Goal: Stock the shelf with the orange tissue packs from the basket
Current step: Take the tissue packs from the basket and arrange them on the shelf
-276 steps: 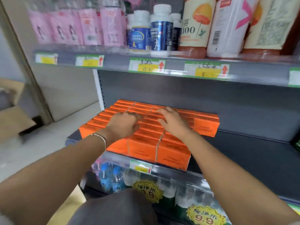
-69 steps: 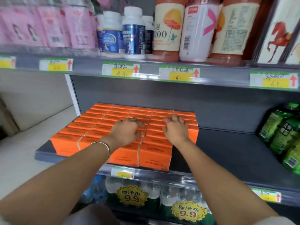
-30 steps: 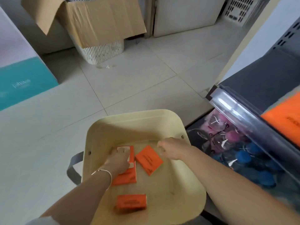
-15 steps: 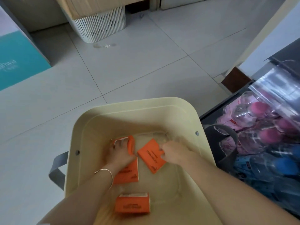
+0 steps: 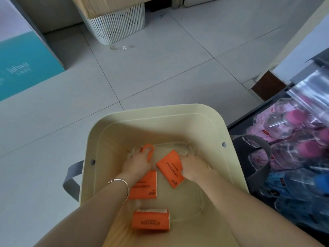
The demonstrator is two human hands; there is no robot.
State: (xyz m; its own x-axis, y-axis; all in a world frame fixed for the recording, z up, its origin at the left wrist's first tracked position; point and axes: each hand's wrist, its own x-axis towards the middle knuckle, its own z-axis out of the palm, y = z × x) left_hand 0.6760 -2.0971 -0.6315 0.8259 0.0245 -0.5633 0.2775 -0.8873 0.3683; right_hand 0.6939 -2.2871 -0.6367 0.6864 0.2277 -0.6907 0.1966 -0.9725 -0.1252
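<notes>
Down at the bottom of the basket (image 5: pixel 160 111), the left hand (image 5: pixel 138 163) is curling round an upright pack (image 5: pixel 149 151), thumb and fingers closing on its orange edge. The right hand (image 5: pixel 194 166) is pinching the far side of a tilted pack (image 5: pixel 170 169) lying just beside it. A second ago both hands were only arriving here, and a little before that they were pressing the rows flat on the shelf, so the person is switching from tidying to fetching. Nothing is lifting yet. A flat pack (image 5: pixel 145 186) is lying partly under the left wrist, and a near pack (image 5: pixel 150 221) is sitting closer to the person, both untouched. Four are showing in the basket, so by my reckoning this is getting near the end: two going up now, two more to fetch.
</notes>
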